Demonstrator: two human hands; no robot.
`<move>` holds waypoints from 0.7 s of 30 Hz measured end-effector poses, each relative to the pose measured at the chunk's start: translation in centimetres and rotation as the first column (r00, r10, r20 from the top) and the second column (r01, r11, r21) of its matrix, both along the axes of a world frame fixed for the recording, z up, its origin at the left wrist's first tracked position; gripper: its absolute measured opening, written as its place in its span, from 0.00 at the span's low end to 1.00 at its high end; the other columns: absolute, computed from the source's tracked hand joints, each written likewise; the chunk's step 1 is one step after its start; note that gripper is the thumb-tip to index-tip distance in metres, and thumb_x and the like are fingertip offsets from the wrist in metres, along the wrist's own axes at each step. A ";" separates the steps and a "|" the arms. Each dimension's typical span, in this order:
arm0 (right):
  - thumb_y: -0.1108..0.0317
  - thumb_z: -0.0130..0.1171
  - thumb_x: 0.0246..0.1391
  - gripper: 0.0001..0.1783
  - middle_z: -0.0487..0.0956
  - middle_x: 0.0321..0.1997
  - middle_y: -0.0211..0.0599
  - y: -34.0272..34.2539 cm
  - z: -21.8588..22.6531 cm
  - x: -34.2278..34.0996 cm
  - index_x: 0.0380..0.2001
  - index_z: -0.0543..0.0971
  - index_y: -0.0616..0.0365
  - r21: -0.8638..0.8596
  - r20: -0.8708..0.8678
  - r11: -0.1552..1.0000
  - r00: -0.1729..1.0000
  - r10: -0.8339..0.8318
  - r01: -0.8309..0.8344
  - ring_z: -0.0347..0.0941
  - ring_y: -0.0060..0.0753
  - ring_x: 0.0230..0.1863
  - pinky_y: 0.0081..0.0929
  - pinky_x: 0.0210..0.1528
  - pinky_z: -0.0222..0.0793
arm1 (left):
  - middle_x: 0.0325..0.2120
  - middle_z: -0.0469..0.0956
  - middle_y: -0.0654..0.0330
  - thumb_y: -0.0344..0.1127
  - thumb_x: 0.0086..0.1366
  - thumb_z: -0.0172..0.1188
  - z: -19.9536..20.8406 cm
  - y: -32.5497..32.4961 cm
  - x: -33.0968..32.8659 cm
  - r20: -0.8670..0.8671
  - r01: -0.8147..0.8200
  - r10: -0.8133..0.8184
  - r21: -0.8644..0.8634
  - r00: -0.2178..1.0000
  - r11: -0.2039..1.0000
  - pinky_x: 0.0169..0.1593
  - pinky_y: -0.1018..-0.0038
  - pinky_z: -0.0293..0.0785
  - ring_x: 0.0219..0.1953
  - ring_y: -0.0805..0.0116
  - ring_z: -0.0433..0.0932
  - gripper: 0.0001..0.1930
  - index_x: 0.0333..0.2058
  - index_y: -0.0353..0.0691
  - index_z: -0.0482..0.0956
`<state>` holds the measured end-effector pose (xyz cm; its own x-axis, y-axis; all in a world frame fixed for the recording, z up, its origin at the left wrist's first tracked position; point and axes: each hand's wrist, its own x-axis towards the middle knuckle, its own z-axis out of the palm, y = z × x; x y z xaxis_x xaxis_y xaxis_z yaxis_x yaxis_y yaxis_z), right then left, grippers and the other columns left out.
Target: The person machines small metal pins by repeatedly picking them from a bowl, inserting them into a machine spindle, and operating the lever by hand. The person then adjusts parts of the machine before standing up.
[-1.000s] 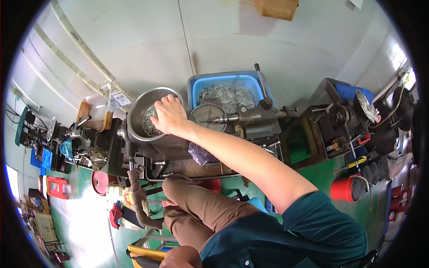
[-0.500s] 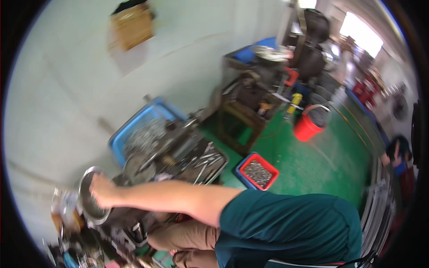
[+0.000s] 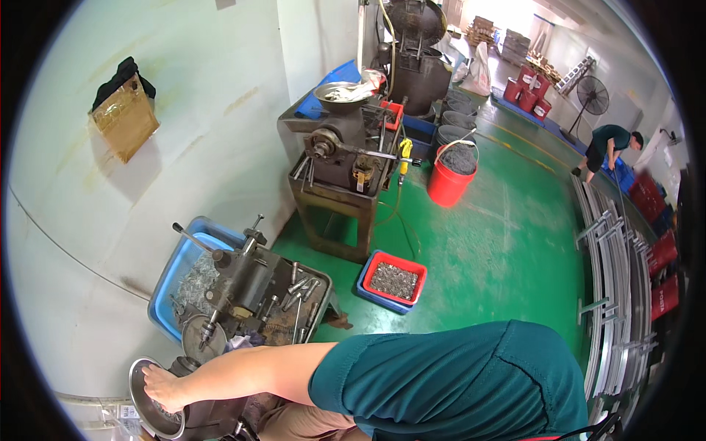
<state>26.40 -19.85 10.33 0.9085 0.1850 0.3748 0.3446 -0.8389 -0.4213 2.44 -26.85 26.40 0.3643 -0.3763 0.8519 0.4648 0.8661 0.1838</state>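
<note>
My right hand (image 3: 162,387) reaches down into a round metal bowl (image 3: 137,382) at the lower left. Its fingers are curled inside the bowl, among small shiny metal pieces (image 3: 173,416). What they hold, if anything, is hidden. The bowl sits beside a dark machine (image 3: 213,415), mostly covered by my forearm. Just beyond stands a bench machine with a lever (image 3: 246,283), with bolt-like metal rods (image 3: 296,294) on its tray. A blue basin (image 3: 163,309) of thin clear or silvery pieces lies against the wall side. My left hand is out of view.
On the green floor are a red tray (image 3: 422,285) of small metal parts and a red bucket (image 3: 446,189) of grey material. Another machine on a stand (image 3: 334,220) is farther back. Long metal bars (image 3: 607,309) lie at right, where a co-worker (image 3: 614,143) bends over.
The view has turned and steadied, so the room sits lower and farther left in the picture. My right hand stays at the metal bowl. The co-worker now shows whole, bent over.
</note>
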 end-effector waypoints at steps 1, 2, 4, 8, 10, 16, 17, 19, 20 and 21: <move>0.59 0.58 0.28 0.17 0.73 0.32 0.39 -0.3 0.2 0.0 0.22 0.77 0.61 -0.010 -0.034 1.000 0.999 0.012 -0.013 0.59 0.38 0.44 0.31 0.45 0.53 | 0.06 0.59 0.68 0.37 0.57 0.48 -0.1 0.1 -0.1 -0.017 0.001 -0.001 0.017 1.000 1.000 0.19 0.81 0.61 0.07 0.79 0.58 0.08 0.37 0.54 0.67; 0.58 0.58 0.27 0.18 0.73 0.32 0.40 -0.9 0.4 -0.1 0.23 0.76 0.61 -0.019 -0.068 1.000 0.997 0.022 -0.023 0.59 0.39 0.44 0.31 0.46 0.53 | 0.06 0.59 0.68 0.37 0.57 0.48 -0.1 0.0 -0.2 -0.035 0.006 -0.005 0.034 0.999 0.999 0.19 0.81 0.61 0.07 0.79 0.58 0.08 0.37 0.54 0.67; 0.58 0.58 0.27 0.20 0.73 0.33 0.41 0.1 0.3 -0.2 0.24 0.76 0.62 -0.033 -0.098 0.998 0.993 0.058 -0.062 0.60 0.39 0.44 0.32 0.46 0.54 | 0.06 0.59 0.68 0.37 0.57 0.48 -0.1 1.2 -0.6 -0.048 -0.018 0.020 0.044 0.999 0.999 0.18 0.81 0.61 0.07 0.79 0.58 0.08 0.36 0.54 0.67; 0.59 0.58 0.25 0.17 0.74 0.31 0.41 -0.1 -0.9 0.6 0.21 0.77 0.60 -0.061 -0.039 0.998 0.999 0.015 -0.017 0.61 0.39 0.43 0.32 0.46 0.54 | 0.05 0.60 0.67 0.35 0.55 0.49 -0.8 0.9 -0.3 -0.015 0.026 -0.026 0.016 1.000 1.000 0.18 0.81 0.60 0.06 0.78 0.58 0.07 0.34 0.52 0.68; 0.60 0.58 0.24 0.16 0.74 0.30 0.41 1.5 -0.2 -0.1 0.21 0.78 0.58 -0.101 -0.035 0.995 0.999 0.021 -0.024 0.62 0.39 0.41 0.33 0.43 0.56 | 0.05 0.60 0.67 0.34 0.54 0.50 -0.1 2.0 -0.3 -0.025 -0.033 0.034 0.051 0.999 0.998 0.17 0.81 0.59 0.06 0.78 0.58 0.08 0.35 0.51 0.68; 0.67 0.55 0.24 0.14 0.73 0.32 0.53 0.2 1.1 -1.2 0.21 0.78 0.60 0.009 -0.148 1.000 0.989 -0.013 0.015 0.65 0.49 0.43 0.40 0.43 0.64 | 0.23 0.68 0.64 0.43 0.53 0.53 -4.4 9.0 4.0 0.381 -0.298 0.266 0.026 0.886 0.954 0.31 0.72 0.64 0.23 0.73 0.65 0.19 0.44 0.47 0.64; 0.64 0.54 0.23 0.13 0.74 0.28 0.49 -1.2 2.6 -1.7 0.18 0.78 0.58 -0.130 -0.112 0.985 0.989 0.096 -0.111 0.67 0.46 0.41 0.38 0.39 0.65 | 0.29 0.70 0.63 0.45 0.52 0.54 -5.5 12.1 3.4 0.487 -0.342 0.279 0.044 0.828 0.939 0.35 0.69 0.64 0.29 0.71 0.67 0.23 0.46 0.47 0.63; 0.63 0.52 0.21 0.11 0.73 0.18 0.47 -1.7 1.3 -0.9 0.13 0.77 0.57 -0.233 0.089 0.971 0.993 0.073 -0.050 0.71 0.44 0.26 0.37 0.27 0.65 | 0.04 0.63 0.61 0.24 0.45 0.56 -5.6 13.7 -0.4 0.090 -0.607 0.600 0.139 0.795 0.782 0.17 0.84 0.62 0.07 0.78 0.62 0.03 0.21 0.38 0.72; 0.64 0.51 0.22 0.10 0.71 0.13 0.48 -2.6 1.2 0.5 0.11 0.76 0.58 -0.147 0.039 0.982 0.991 0.124 -0.117 0.70 0.44 0.18 0.37 0.22 0.65 | 0.03 0.64 0.61 0.23 0.43 0.58 -6.0 15.6 -0.7 0.010 -0.612 0.619 0.155 0.786 0.775 0.13 0.83 0.61 0.04 0.78 0.60 0.07 0.14 0.41 0.71; 0.64 0.51 0.22 0.10 0.71 0.12 0.48 -2.4 0.5 1.3 0.11 0.75 0.58 -0.123 0.061 0.983 0.988 0.144 -0.136 0.69 0.44 0.16 0.37 0.20 0.66 | 0.03 0.65 0.65 0.24 0.44 0.60 -6.5 17.4 -1.7 -0.051 -0.738 0.757 0.191 0.651 0.647 0.15 0.84 0.62 0.05 0.81 0.60 0.07 0.16 0.43 0.71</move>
